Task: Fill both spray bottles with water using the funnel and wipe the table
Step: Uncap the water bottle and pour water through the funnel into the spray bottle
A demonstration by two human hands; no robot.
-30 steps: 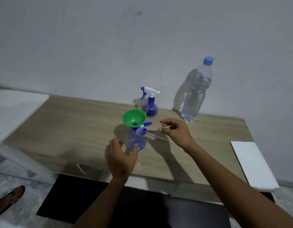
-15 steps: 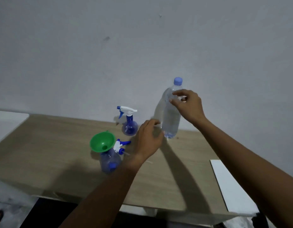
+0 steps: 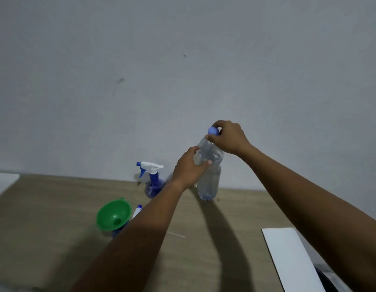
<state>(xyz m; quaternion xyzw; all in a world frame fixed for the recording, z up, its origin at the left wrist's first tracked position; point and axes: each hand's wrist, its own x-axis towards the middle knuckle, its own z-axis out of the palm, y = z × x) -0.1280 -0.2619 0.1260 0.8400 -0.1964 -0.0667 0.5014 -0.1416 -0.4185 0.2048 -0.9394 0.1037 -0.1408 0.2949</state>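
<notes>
A tall clear water bottle (image 3: 210,182) with a blue cap (image 3: 213,131) stands upright at the back of the wooden table (image 3: 45,228). My left hand (image 3: 189,167) grips the bottle's upper body. My right hand (image 3: 229,137) pinches the cap from the right. A green funnel (image 3: 113,214) sits in the neck of an open blue spray bottle (image 3: 117,232), mostly hidden by the funnel and my left forearm. Its white and blue spray head (image 3: 137,210) lies beside the funnel. A second blue spray bottle (image 3: 153,182) with its trigger head on stands by the wall.
A white flat cloth or sheet (image 3: 292,258) lies at the table's right edge. A white surface (image 3: 3,182) adjoins the table at the far left. A thin white tube (image 3: 176,234) lies on the table near my left forearm. The grey wall is close behind.
Both hands left the funnel bottle and moved to the water bottle. My left hand now grips its body and my right hand rose from its shoulder to the cap.
</notes>
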